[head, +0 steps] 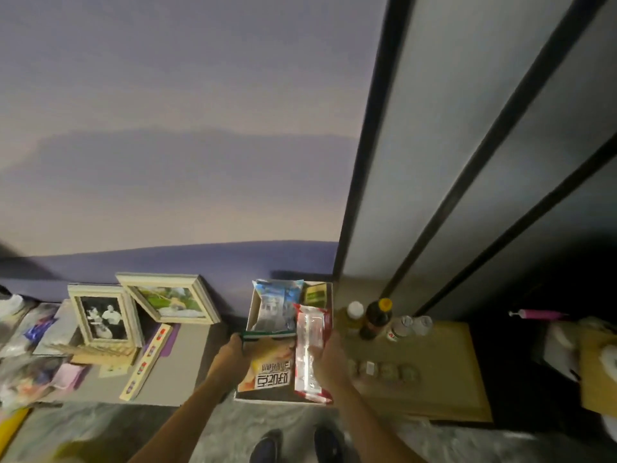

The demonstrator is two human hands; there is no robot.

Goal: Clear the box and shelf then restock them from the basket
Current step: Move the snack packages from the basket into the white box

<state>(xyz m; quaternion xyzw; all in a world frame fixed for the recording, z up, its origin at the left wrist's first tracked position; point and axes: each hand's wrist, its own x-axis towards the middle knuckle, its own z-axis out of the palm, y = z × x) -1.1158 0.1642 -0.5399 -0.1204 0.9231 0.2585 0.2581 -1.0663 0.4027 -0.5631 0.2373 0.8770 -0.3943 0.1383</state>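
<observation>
A white cardboard box (251,309) sits on the low ledge against the purple wall, packed with snack bags. Inside lie a blue-and-white bag (275,304), a small green packet (315,294), a yellow-orange bag with a green top (267,362) and a red-and-clear packet (310,349). My left hand (228,354) grips the green top edge of the yellow-orange bag at the box's left side. My right hand (332,357) holds the red-and-clear packet from its right side. The basket is not in view.
Right of the box, a wooden shelf board (444,372) carries a dark bottle with a yellow cap (377,317), a pale bottle (352,317), small jars (402,327) and round items (384,370). Two picture frames (100,317) and clutter lie left. Black-framed panels (467,162) rise right. My shoes (297,444) are below.
</observation>
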